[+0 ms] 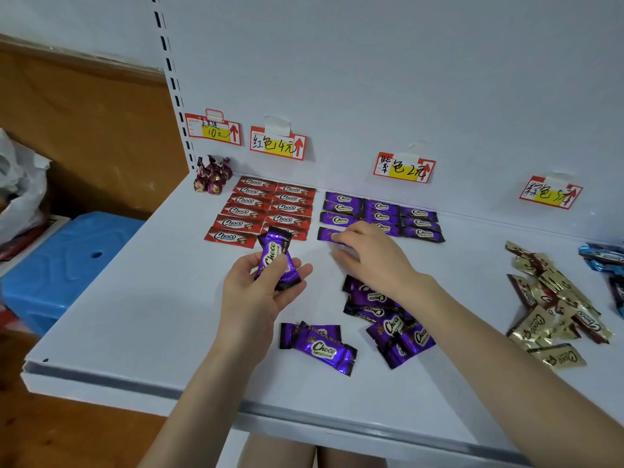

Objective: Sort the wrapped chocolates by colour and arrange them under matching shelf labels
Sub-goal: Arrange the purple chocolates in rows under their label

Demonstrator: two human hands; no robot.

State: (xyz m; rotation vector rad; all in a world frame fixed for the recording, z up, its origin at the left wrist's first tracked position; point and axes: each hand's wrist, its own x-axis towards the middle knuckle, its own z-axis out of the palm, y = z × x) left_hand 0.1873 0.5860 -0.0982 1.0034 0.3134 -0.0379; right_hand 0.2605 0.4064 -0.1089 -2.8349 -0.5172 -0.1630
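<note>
In the left hand (260,282), purple chocolate (275,258) points away.

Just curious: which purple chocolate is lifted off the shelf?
The purple chocolate held upright in the left hand; the other purple ones all lie on the shelf.

I'm at a shop display: a white metal shelf (135,315) with a slotted upright (167,59) at its back left corner. Handwritten price labels (278,143) hang on the back panel (371,79), with neat rows of red chocolates (263,207) and purple chocolates (381,214) below them along the shelf's back edge.
</note>
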